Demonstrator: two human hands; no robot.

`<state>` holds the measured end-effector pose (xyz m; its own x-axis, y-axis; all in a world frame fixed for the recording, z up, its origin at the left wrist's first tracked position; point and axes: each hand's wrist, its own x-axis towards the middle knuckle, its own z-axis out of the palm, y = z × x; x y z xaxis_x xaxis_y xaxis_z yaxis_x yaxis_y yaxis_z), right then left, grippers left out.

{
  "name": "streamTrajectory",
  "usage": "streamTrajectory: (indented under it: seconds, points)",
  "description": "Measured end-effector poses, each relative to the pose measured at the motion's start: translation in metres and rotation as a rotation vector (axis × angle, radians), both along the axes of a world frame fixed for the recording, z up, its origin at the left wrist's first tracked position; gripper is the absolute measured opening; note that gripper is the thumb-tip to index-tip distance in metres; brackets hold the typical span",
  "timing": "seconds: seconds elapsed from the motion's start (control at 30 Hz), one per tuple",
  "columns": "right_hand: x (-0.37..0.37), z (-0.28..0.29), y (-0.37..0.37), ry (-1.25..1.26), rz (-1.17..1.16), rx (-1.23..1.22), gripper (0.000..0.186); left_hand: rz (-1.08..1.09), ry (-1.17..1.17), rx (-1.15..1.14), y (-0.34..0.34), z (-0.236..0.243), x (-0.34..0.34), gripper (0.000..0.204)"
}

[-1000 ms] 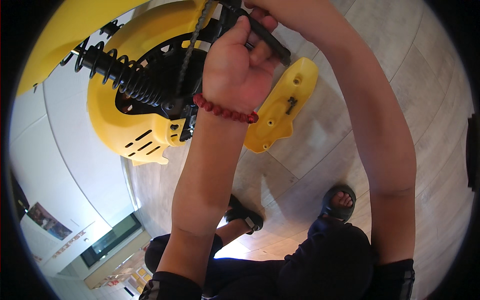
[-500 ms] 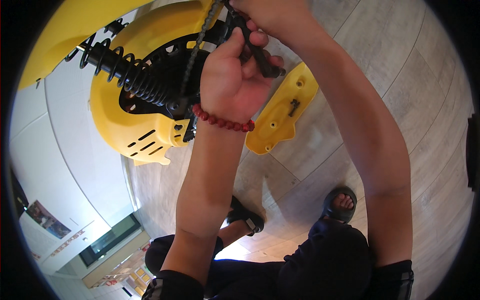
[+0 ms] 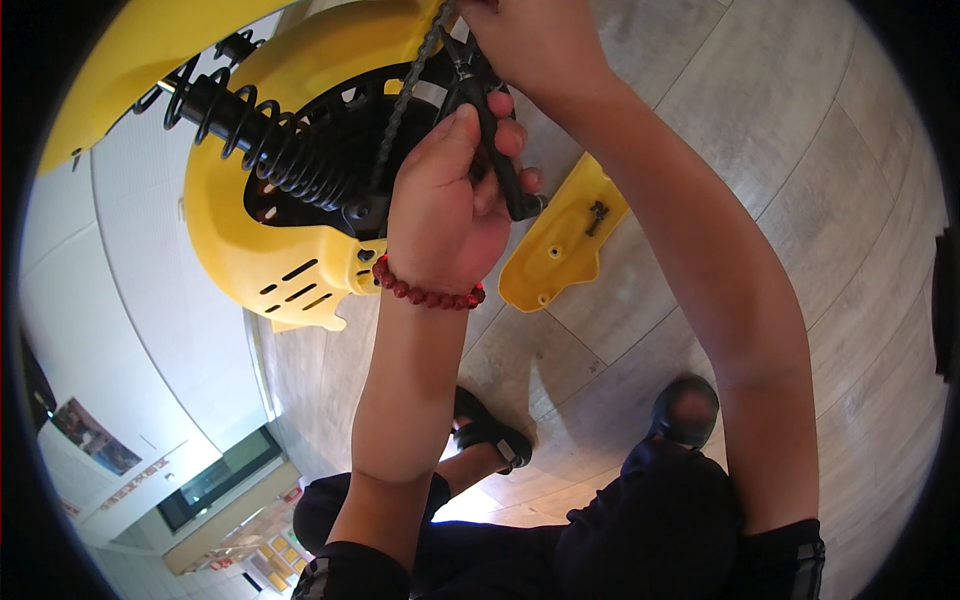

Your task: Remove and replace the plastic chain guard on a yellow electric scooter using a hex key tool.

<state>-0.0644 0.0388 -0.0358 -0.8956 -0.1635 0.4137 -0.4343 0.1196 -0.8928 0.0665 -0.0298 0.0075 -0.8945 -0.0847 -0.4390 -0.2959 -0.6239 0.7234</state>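
My left hand [image 3: 450,200], a red bead bracelet on its wrist, is wrapped round a pair of black-handled pliers [image 3: 487,125]. The pliers' jaws point up, close beside a drive chain [image 3: 405,100] that hangs in front of the black wheel [image 3: 335,140]. My right hand [image 3: 540,50] is at the top edge next to the chain, fingers curled. Its fingertips are partly cut off by the picture's edge, so what they pinch cannot be made out. A yellow rear fender [image 3: 225,235] surrounds the wheel, and a black coil-spring shock absorber [image 3: 260,135] slants across it.
On the wood-look floor [image 3: 640,330] right of my left hand lies a yellow plastic cover [image 3: 555,265] with a few dark screws [image 3: 597,217] on it. My feet, in black sandals [image 3: 490,430], stand below. White cabinets [image 3: 120,330] line the left side.
My left hand has come down and slightly left with the pliers, so their jaws now show beside the chain. The right hand has shifted a little left and down.
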Motion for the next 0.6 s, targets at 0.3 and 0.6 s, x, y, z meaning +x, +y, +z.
streamTrajectory:
  seconds: [0.3, 0.6]
  points:
    - [-0.005, -0.002, 0.0, 0.045, 0.038, -0.054, 0.019, -0.012, -0.046, -0.131, 0.008, 0.0, 0.024, 0.025]
    - [0.019, -0.034, 0.055, -0.096, -0.034, 0.047, 0.019, -0.103, -0.058, -0.199, 0.009, -0.002, 0.041, 0.025]
